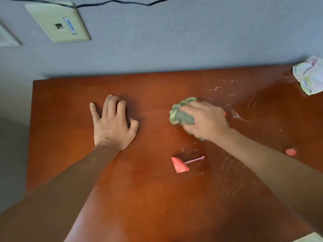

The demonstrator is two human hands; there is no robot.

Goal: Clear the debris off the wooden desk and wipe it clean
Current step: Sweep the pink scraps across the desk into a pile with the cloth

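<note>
left hand [113, 124]: flat on the desk [148, 198], fingers loose
right hand [206, 121]: clutching green rag [181, 114]
watermelon chunk [179, 165]: 6 o'clock of rag

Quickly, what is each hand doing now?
Left hand: open, resting flat on the desk.
Right hand: holding the green cloth.

The only writing sits on a small blue-and-white label [70, 25] fixed to the cream wall socket plate [57, 21] on the grey wall. It appears upside down and seems to read "BELDEN", though the letters are blurred.
</note>
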